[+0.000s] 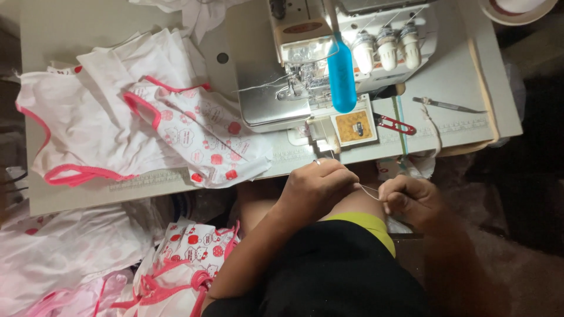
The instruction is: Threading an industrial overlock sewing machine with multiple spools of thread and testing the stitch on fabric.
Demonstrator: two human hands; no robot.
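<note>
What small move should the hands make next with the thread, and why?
Probably draw the thread taut and lead its end up toward the sewing machine. The left hand and right hand pinch it between them below the table edge, apart from the machine, and the pink-trimmed white garments lie aside.

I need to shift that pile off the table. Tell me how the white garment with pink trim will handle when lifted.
The white garment with pink trim lies rumpled and creased flat on the sewing table, so it probably hangs floppy and folds when lifted. It looks thin, likely light. It overlaps the printed piece, which may drag along. Both hands, left hand and right hand, are pinching a thread.
</note>
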